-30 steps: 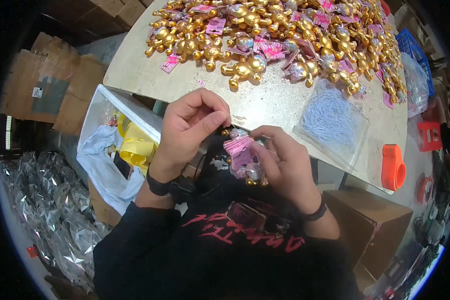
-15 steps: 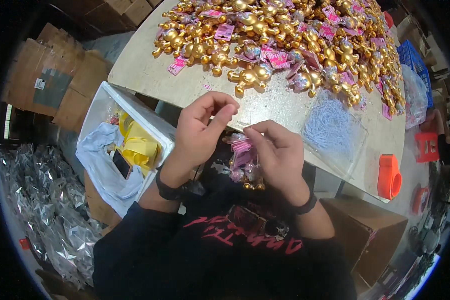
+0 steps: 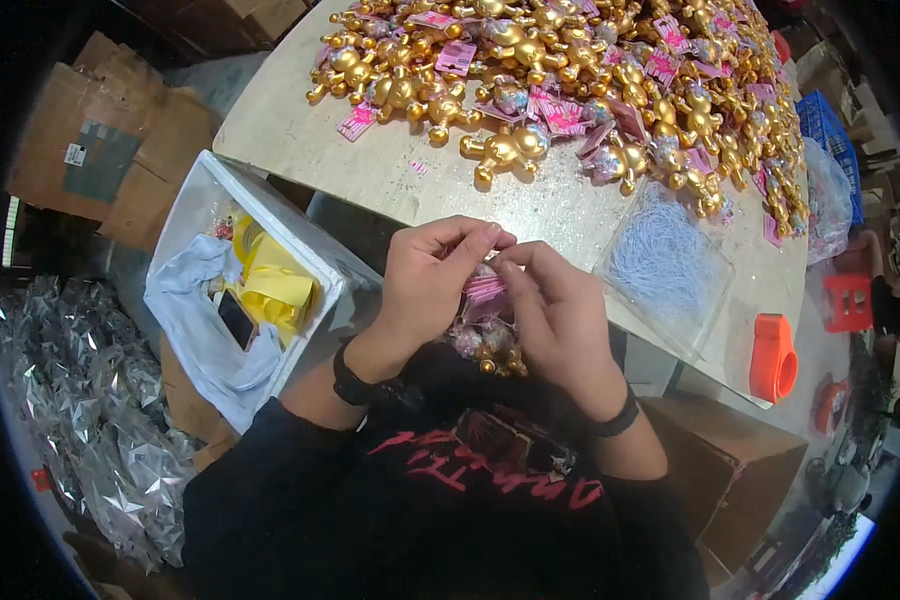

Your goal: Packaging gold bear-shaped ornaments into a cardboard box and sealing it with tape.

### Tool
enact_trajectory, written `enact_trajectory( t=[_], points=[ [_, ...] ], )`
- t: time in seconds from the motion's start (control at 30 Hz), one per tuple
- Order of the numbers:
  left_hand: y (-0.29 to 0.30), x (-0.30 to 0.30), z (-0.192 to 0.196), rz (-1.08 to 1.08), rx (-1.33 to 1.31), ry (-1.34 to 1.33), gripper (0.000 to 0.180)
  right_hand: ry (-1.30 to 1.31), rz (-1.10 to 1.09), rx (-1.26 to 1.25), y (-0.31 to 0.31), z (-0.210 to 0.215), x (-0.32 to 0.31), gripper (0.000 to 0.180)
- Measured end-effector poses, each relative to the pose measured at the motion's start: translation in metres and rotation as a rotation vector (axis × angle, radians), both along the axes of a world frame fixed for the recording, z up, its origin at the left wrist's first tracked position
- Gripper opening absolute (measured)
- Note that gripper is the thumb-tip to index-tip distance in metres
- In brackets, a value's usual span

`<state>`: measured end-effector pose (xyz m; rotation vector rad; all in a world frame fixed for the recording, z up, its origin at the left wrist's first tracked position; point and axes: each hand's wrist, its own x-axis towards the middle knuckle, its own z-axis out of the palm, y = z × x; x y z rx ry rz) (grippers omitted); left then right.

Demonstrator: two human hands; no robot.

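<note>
My left hand [image 3: 425, 285] is closed in a pinch, its fingertips against those of my right hand. Whatever it grips is too small to make out. My right hand [image 3: 560, 310] is closed on the top of a bunch of gold figurines [image 3: 490, 345] with pink tags [image 3: 486, 290]. The bunch hangs between my hands in front of my chest, partly hidden by my fingers. Beyond them, a large heap of similar shiny gold figurines [image 3: 500, 152] with pink cards covers the far part of the table. Pale blue strings [image 3: 665, 255] lie in a clear tray right of my hands.
The pale table [image 3: 300, 140] has a curved edge. An orange tape dispenser [image 3: 773, 358] stands at its right corner. On the left is a white foam box [image 3: 270, 215] with yellow ribbon [image 3: 275, 285], a cloth and a phone. A cardboard box [image 3: 720, 470] is at lower right; silver star decorations [image 3: 90, 400] are at left.
My left hand has moved right and slightly down, so its fingertips now meet those of my right hand. The bunch still hangs from my right hand.
</note>
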<state>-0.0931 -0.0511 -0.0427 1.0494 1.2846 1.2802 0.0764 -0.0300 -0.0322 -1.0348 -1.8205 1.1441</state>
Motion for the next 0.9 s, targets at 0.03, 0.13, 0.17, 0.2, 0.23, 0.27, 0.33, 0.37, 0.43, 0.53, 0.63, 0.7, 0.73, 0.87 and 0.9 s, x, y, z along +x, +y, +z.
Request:
enact_trajectory(
  t=[0.03, 0.13, 0.17, 0.2, 0.23, 0.27, 0.33, 0.37, 0.43, 0.53, 0.63, 0.7, 0.73, 0.87, 0.9],
  points=[
    [0.001, 0.001, -0.002, -0.009, 0.013, -0.023, 0.025, 0.031, 0.005, 0.001, 0.000, 0.002, 0.004, 0.010],
    [0.003, 0.008, -0.002, -0.058, 0.071, -0.101, 0.020, -0.075, 0.014, -0.036, 0.002, 0.025, 0.020, 0.022],
    [0.002, 0.011, -0.001, -0.099, 0.054, -0.052, 0.020, -0.062, -0.006, -0.019, 0.003, 0.027, 0.023, 0.024],
    [0.001, 0.013, 0.000, -0.146, 0.042, -0.002, 0.020, -0.043, 0.034, -0.039, 0.006, 0.024, 0.026, 0.027],
    [0.001, 0.017, 0.002, -0.191, 0.030, 0.049, 0.020, 0.009, 0.052, -0.084, 0.009, 0.022, 0.028, 0.026],
    [0.001, 0.021, 0.009, -0.194, 0.080, 0.132, 0.016, 0.061, 0.071, -0.129, 0.012, 0.020, 0.029, 0.026],
    [0.003, 0.019, 0.010, -0.255, 0.008, 0.165, 0.014, 0.064, 0.084, -0.183, 0.015, 0.024, 0.036, 0.024],
    [0.004, 0.017, 0.009, -0.284, -0.028, 0.182, 0.014, 0.103, 0.059, -0.220, 0.016, 0.027, 0.041, 0.024],
    [0.004, 0.015, 0.006, -0.251, 0.057, 0.254, 0.014, 0.188, -0.002, -0.296, 0.015, 0.037, 0.055, 0.024],
    [0.004, 0.004, 0.004, -0.198, 0.095, 0.286, 0.015, 0.254, -0.080, -0.353, 0.014, 0.051, 0.079, 0.026],
    [0.003, -0.004, 0.002, -0.149, 0.019, 0.161, 0.015, 0.293, -0.180, -0.311, 0.010, 0.056, 0.090, 0.026],
    [0.003, -0.008, 0.007, -0.174, 0.024, 0.127, 0.015, 0.327, -0.205, -0.297, 0.009, 0.056, 0.094, 0.027],
    [0.003, -0.009, 0.006, -0.183, 0.028, 0.121, 0.015, 0.300, -0.190, -0.297, 0.007, 0.057, 0.093, 0.027],
    [0.003, 0.002, 0.005, -0.180, 0.049, 0.152, 0.015, 0.170, -0.065, -0.243, 0.004, 0.051, 0.073, 0.027],
    [0.003, 0.008, 0.006, -0.204, 0.047, 0.142, 0.015, 0.089, 0.013, -0.186, 0.006, 0.049, 0.070, 0.027]
  ],
)
